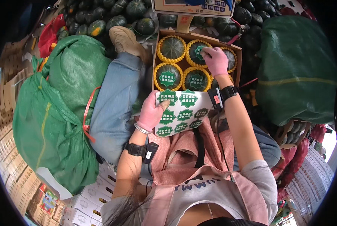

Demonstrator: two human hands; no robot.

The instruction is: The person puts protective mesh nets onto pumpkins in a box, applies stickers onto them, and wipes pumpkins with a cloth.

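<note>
My left hand (pixel 151 112), in a pink glove, grips the left edge of a white sheet of green labels (pixel 191 109) in front of the box. My right hand (pixel 215 60), gloved in pink too, has its fingers pressed together on a green label (pixel 199 52) on the top middle pumpkin. An open cardboard box (pixel 236 48) holds several dark green pumpkins in yellow foam nets. Labels lie on the left front pumpkin (pixel 168 77) and the middle front pumpkin (pixel 196 80). The top left pumpkin (pixel 171 48) shows no label. My right hand partly hides the top right pumpkin (pixel 229 59).
A scale display (pixel 193 6) stands just beyond the box. Loose pumpkins (pixel 136 9) are piled behind. Green sacks (pixel 76 62) bulge at the left, and a large dark green sack (pixel 296 71) is at the right. Printed cartons (pixel 89 199) sit at the lower left.
</note>
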